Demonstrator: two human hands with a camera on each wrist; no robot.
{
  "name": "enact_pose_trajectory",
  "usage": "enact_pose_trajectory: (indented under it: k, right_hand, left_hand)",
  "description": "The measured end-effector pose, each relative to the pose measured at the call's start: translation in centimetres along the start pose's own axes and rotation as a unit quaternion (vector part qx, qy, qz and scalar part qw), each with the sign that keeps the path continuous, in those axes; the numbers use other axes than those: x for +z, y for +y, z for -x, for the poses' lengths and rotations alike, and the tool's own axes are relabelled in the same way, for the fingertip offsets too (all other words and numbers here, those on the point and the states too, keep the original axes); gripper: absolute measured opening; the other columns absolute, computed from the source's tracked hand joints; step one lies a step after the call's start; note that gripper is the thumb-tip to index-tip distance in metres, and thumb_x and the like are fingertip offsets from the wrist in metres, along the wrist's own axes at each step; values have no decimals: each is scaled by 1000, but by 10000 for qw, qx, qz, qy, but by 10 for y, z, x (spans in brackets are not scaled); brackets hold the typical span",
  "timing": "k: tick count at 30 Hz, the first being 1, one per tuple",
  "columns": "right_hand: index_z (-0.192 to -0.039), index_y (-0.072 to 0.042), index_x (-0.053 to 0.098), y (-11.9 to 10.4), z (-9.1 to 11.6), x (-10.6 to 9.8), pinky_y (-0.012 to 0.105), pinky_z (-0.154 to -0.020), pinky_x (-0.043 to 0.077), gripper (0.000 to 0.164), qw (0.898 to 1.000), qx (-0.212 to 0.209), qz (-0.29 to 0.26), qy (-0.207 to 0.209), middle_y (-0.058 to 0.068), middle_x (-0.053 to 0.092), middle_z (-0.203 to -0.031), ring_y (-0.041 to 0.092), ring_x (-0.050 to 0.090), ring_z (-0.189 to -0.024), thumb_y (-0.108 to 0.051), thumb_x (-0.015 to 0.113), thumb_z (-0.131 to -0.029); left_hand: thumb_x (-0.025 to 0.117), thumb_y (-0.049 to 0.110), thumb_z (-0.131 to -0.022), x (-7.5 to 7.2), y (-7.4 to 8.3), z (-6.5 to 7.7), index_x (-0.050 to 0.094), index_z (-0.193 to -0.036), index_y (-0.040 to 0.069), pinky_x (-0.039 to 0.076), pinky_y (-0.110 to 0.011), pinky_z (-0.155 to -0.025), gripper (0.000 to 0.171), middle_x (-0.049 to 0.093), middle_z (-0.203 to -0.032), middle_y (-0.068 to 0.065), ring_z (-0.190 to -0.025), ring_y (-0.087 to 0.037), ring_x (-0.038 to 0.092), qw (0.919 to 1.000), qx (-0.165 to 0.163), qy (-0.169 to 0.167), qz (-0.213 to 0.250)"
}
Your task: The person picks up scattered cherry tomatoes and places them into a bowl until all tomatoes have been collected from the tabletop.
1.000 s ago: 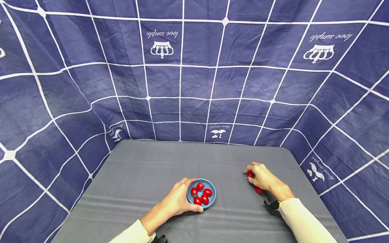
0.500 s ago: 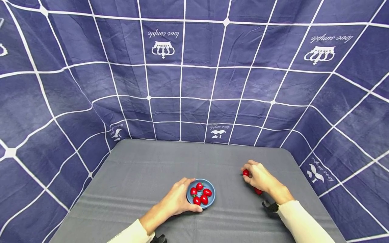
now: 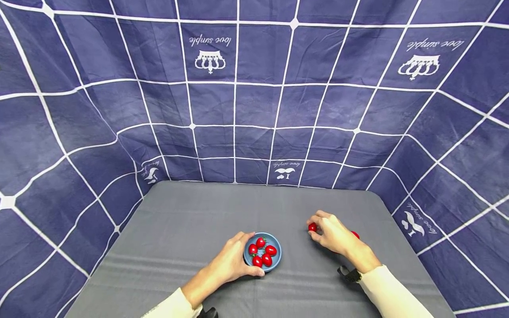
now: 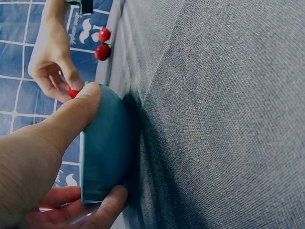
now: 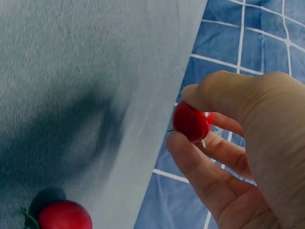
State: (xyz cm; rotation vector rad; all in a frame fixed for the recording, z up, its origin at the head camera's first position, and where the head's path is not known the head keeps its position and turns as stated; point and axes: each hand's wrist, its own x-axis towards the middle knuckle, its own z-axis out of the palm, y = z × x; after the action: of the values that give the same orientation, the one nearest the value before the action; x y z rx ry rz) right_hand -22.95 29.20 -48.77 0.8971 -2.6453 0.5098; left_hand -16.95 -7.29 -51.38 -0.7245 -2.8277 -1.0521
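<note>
My left hand (image 3: 232,260) grips a small blue bowl (image 3: 280,258) by its left side, thumb at the near rim and fingers at the far rim. Several red cherry tomatoes (image 3: 271,250) lie inside it. In the left wrist view the bowl's outer wall (image 4: 109,143) shows between thumb and fingers. To the right, my right hand (image 3: 333,233) pinches a cherry tomato (image 5: 190,121) between thumb and fingertips, above the table. Another cherry tomato (image 3: 355,234) is partly hidden behind the right wrist. The left wrist view shows two loose tomatoes (image 4: 102,51) near each other.
Grey cloth covers the table (image 3: 191,216). A navy curtain (image 3: 254,106) with white grid lines rises behind it and along both sides. A loose tomato (image 5: 65,215) with a green stem lies on the cloth in the right wrist view.
My right hand has moved left toward the bowl with the pinched tomato, lifting it off the cloth. The left hand and the bowl have stayed put.
</note>
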Motion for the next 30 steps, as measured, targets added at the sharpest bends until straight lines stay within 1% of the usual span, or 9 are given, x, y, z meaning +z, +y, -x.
enact_pose_trajectory:
  k: [3, 10, 14, 21, 25, 30]
  right_hand:
    - [-109, -4, 85, -5, -2, 0, 26, -73, 63, 23, 9999, -114, 3, 72, 2, 73, -100, 9, 73, -80, 3, 94, -88]
    - [-111, -5, 85, -18, -5, 0, 25, -73, 63, 24, 9996, -265, 50, 4, 1, 74, -102, 9, 71, -79, 1, 94, -89]
    - [-111, -7, 84, -27, -8, 0, 26, -75, 66, 24, 9993, -368, 10, -14, 2, 74, -104, 10, 75, -80, 0, 94, -90]
    - [-112, -7, 83, -39, -15, -1, 29, -74, 67, 25, 9981, -615, -73, -26, 4, 75, -106, 16, 78, -80, 1, 94, -90]
    - [-111, -7, 84, -46, -18, -2, 30, -75, 68, 26, 9979, -643, -35, 25, 3, 75, -106, 16, 79, -80, 1, 95, -90]
    - [-110, -7, 84, -57, -24, 1, 30, -76, 67, 26, 9964, -832, -51, 140, 4, 76, -106, 16, 78, -82, 1, 95, -89]
  left_hand:
    - [116, 41, -67, -2, 1, 0, 67, -154, -7, 65, -49, -113, 111, 75, -132, -14, -122, -36, 76, 10000, 19, 39, 29]
    - [116, 40, -66, -2, 2, -1, 66, -155, -6, 65, -50, -113, 112, 75, -133, -14, -123, -36, 75, 10000, -48, -18, 6]
    - [116, 40, -66, -1, 1, -1, 66, -155, -6, 64, -50, -114, 111, 76, -133, -14, -122, -35, 76, 10000, -47, -46, -10]
    - [116, 39, -66, 0, 0, 2, 66, -156, -5, 63, -53, -116, 112, 75, -136, -14, -126, -36, 75, 9999, -146, -54, 43]
    - [116, 41, -67, 0, 0, 1, 66, -156, -5, 63, -52, -116, 112, 75, -136, -13, -126, -35, 75, 9999, -127, -45, 69]
    - [116, 40, -67, -2, 0, -1, 66, -155, -5, 64, -49, -115, 111, 75, -135, -12, -124, -34, 75, 10000, -82, -23, 34]
